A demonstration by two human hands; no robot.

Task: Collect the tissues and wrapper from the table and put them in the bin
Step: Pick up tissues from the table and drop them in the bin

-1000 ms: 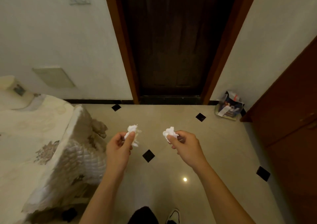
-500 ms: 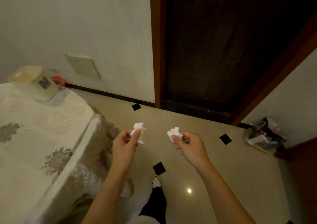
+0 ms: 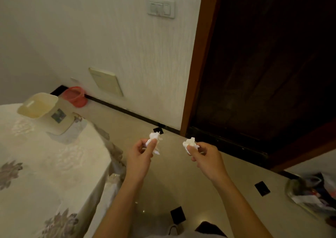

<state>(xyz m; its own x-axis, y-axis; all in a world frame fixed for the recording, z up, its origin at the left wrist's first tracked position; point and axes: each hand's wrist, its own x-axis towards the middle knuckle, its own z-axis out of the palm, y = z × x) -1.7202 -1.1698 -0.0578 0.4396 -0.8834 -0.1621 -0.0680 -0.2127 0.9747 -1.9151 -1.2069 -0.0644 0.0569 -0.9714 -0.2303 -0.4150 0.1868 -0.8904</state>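
Swinging further left than half a second ago, the view now takes in more of the table (image 3: 45, 165) and a red tub that was barely visible before, while the clear container of rubbish has slid to the right edge; both hands keep the same raised pose with their tissues

Taking the table as landmark and going down in size: its pale flowered cloth fills the lower left. A cream plastic box (image 3: 42, 111) sits at the table's far corner, open-topped, and nothing shows inside it. On the floor beyond that corner, against the wall, stands the red tub (image 3: 75, 96); its contents cannot be made out. Well to the right of the table, across the tiled floor, a clear container (image 3: 312, 192) holds a jumble of wrappers and packaging, which makes it look like the bin

Just off the table's right edge, the left hand (image 3: 140, 157) pinches a crumpled tissue (image 3: 154, 139) between thumb and fingertips. Farther right, the right hand (image 3: 207, 157) is clamped the same way on a second wad (image 3: 190, 143). Both are held up and away from the body, probably to carry them without dropping shreds. No wrapper is visible on the table or in either hand
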